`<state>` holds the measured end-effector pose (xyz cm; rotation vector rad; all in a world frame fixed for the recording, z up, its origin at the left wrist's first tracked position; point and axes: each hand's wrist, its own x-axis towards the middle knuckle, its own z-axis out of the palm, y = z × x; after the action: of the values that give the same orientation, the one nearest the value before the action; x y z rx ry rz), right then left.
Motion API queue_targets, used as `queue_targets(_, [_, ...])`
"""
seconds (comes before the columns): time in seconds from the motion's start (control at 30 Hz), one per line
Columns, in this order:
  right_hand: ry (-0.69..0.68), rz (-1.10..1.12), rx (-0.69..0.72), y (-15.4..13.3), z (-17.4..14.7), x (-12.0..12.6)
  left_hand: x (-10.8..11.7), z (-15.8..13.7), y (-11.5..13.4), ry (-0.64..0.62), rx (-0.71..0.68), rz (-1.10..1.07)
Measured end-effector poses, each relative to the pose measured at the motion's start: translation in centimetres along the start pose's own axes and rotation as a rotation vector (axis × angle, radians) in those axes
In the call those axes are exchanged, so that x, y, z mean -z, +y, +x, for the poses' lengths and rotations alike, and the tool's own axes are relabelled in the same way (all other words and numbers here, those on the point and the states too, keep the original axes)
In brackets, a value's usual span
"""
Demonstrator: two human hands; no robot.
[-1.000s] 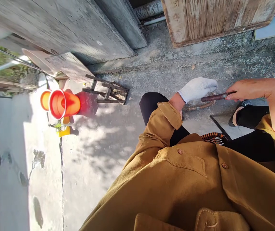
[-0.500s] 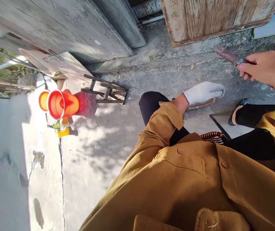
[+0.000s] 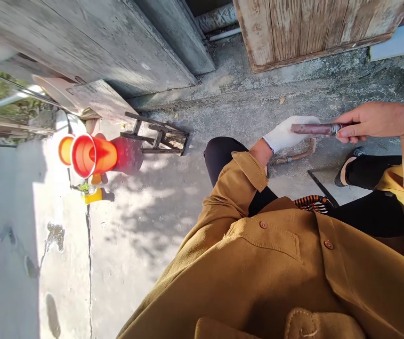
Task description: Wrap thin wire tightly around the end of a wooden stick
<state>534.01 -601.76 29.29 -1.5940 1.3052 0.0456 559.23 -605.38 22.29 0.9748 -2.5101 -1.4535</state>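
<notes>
My bare right hand (image 3: 367,123) is closed around the dark handle of a reddish-brown rod-like tool (image 3: 310,129) with metal wire wound round its neck. The tool lies level in view, pointing left, and its far end passes over my left hand (image 3: 285,134). That hand wears a white knit glove and is held low over the concrete, its fingers curled down. Whatever they grip is hidden by the glove and the tool. Just below the glove shows a bent brown stick (image 3: 299,157) with wire round it; I cannot tell whether the glove touches it.
A small wooden stool (image 3: 163,136) lies on the concrete to the left, beside orange buckets (image 3: 94,155) and a yellow object (image 3: 92,195). Wooden boards (image 3: 322,33) lean along the wall ahead. My knees, a black shoe and an orange-black woven seat (image 3: 311,202) are close by.
My right hand has swung the tool down and to the left, from raised at the right to level over the glove. My left hand has shifted slightly left.
</notes>
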Motion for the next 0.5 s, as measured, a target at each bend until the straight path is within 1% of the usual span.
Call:
queue_targets(0.03, [0.038, 0.085, -0.015, -0.1, -0.2, 0.3, -0.1, 0.0, 0.1, 0.01, 0.004, -0.007])
queue_targets(0.07, [0.124, 0.174, -0.032, -0.1, -0.4, 0.5, -0.3, 0.1, 0.2, 0.015, 0.003, -0.008])
queue_targets(0.13, [0.362, 0.292, -0.071, 0.1, -0.3, 0.5, -0.8, 0.1, 0.4, -0.006, -0.004, 0.01])
queue_targets(0.17, [0.454, 0.306, -0.094, 0.2, -0.1, 0.5, -1.0, 0.1, 0.6, -0.033, -0.008, 0.022])
queue_targets(0.23, [0.545, 0.26, -0.171, 0.3, 0.4, 0.2, -1.3, 0.1, 0.8, -0.083, -0.02, 0.042])
queue_targets(0.3, [0.526, 0.134, -0.259, 0.2, 1.0, 0.2, -1.5, 0.1, 1.0, -0.127, -0.044, 0.052])
queue_targets(0.4, [0.461, -0.154, -0.359, 0.2, 1.7, 0.3, -1.4, -0.1, 1.2, -0.146, -0.06, 0.073])
queue_targets(0.47, [0.362, -0.327, -0.41, 0.6, 2.1, 0.2, -1.3, -0.2, 1.1, -0.134, -0.065, 0.079])
queue_targets(0.5, [0.303, -0.365, -0.4, 1.0, 2.3, 0.1, -1.3, -0.2, 1.0, -0.127, -0.067, 0.079])
